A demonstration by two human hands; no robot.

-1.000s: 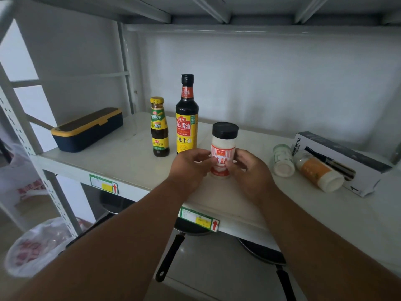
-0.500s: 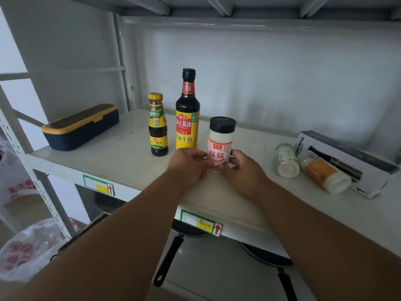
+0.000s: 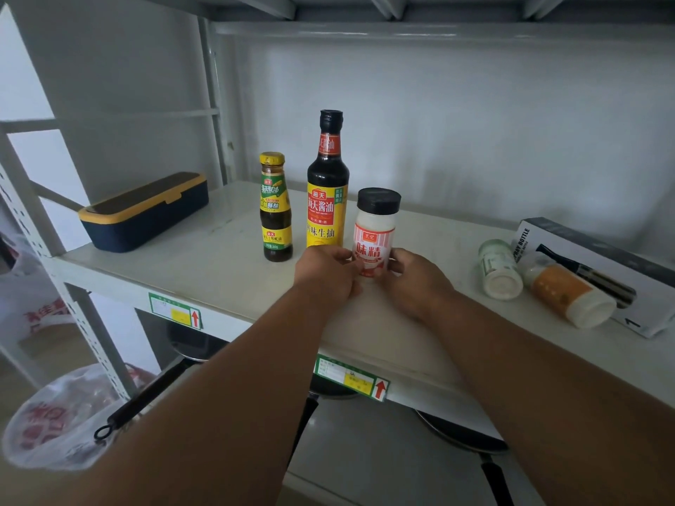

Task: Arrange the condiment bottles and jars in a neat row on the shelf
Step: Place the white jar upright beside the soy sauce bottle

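Note:
A white seasoning jar [image 3: 375, 231] with a black lid and red label stands upright on the white shelf [image 3: 204, 272]. My left hand [image 3: 325, 273] and my right hand [image 3: 416, 279] both grip its lower part from either side. Just left of it stand a tall dark soy sauce bottle [image 3: 327, 184] and a shorter dark sauce bottle [image 3: 275, 208] with a yellow cap, side by side. Further right, a small white bottle [image 3: 499, 269] and an orange-labelled white jar [image 3: 569, 295] lie on their sides.
A dark blue box with a yellow rim [image 3: 144, 211] sits at the shelf's left end. A white and black carton [image 3: 602, 264] lies at the right, behind the fallen jars. Frying pans [image 3: 460, 432] rest on the lower shelf. A plastic bag [image 3: 54, 418] lies on the floor.
The seasoning jar has moved back and slightly left between both hands, closer to the tall soy sauce bottle. The other bottles have stayed put.

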